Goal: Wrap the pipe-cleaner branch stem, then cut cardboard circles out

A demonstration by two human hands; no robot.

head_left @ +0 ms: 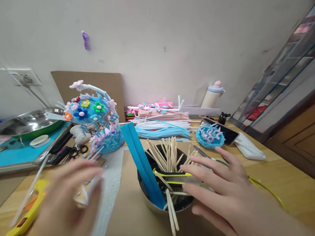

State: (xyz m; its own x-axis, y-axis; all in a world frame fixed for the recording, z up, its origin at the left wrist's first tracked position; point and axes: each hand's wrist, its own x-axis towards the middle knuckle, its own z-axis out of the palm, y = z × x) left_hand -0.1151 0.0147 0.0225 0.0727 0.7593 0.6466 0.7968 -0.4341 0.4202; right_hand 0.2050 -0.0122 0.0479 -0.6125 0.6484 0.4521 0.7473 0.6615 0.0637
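A round dark-lined metal pot (pixel 150 200) stands on cardboard in front of me, holding several thin wooden sticks (pixel 162 155), a folded blue strip (pixel 142 163) and a yellow-and-black utility knife (pixel 172 178). My right hand (pixel 224 194) is open at the pot's right side, fingers spread over its rim and near the knife; whether they touch it I cannot tell. Left of the pot, my left hand (pixel 70 203) is smeared by motion, its thumb and curved fingers apart with nothing visible between them. Beside it lies a yellow hot glue gun (pixel 30 213).
Behind my left hand stands a blue fuzzy ornament with flowers (pixel 91 111); black-handled scissors (pixel 78 150) lie close by. Pipe cleaner bundles (pixel 160 128) line the wall. A blue fluffy disc (pixel 210 136), a phone (pixel 226 132) and a bottle (pixel 211 97) are at right, a metal bowl (pixel 28 124) at left.
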